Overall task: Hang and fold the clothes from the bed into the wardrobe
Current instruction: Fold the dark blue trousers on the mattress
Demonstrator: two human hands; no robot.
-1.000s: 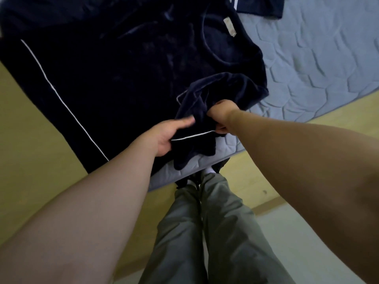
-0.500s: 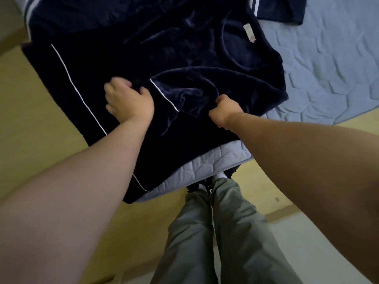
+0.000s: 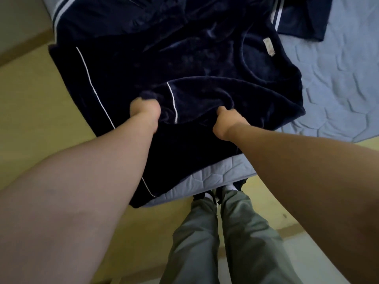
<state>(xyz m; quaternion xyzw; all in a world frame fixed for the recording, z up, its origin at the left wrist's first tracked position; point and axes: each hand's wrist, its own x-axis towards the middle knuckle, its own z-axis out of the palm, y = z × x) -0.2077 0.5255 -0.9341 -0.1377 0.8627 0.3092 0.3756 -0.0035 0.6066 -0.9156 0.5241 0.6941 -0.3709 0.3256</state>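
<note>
A dark navy velvet top [image 3: 184, 58] with thin white piping and a neck label lies spread across the corner of the bed. One sleeve is folded in over its body. My left hand [image 3: 144, 108] grips the folded sleeve's fabric near the white piping. My right hand [image 3: 223, 119] grips the sleeve's fold closer to the shoulder. Both hands have their fingers curled into the cloth.
The bed has a light blue quilted cover [image 3: 338, 78]. A second navy garment with white stripes [image 3: 301, 19] lies at the far edge. The yellow floor [image 3: 30, 119] lies left of the bed. My legs in grey trousers [image 3: 215, 242] stand against the bed corner.
The sleeve has been carried from the bed's near edge and folded over the top's body. My left hand, which lay on the top left of the sleeve, now grips it.
</note>
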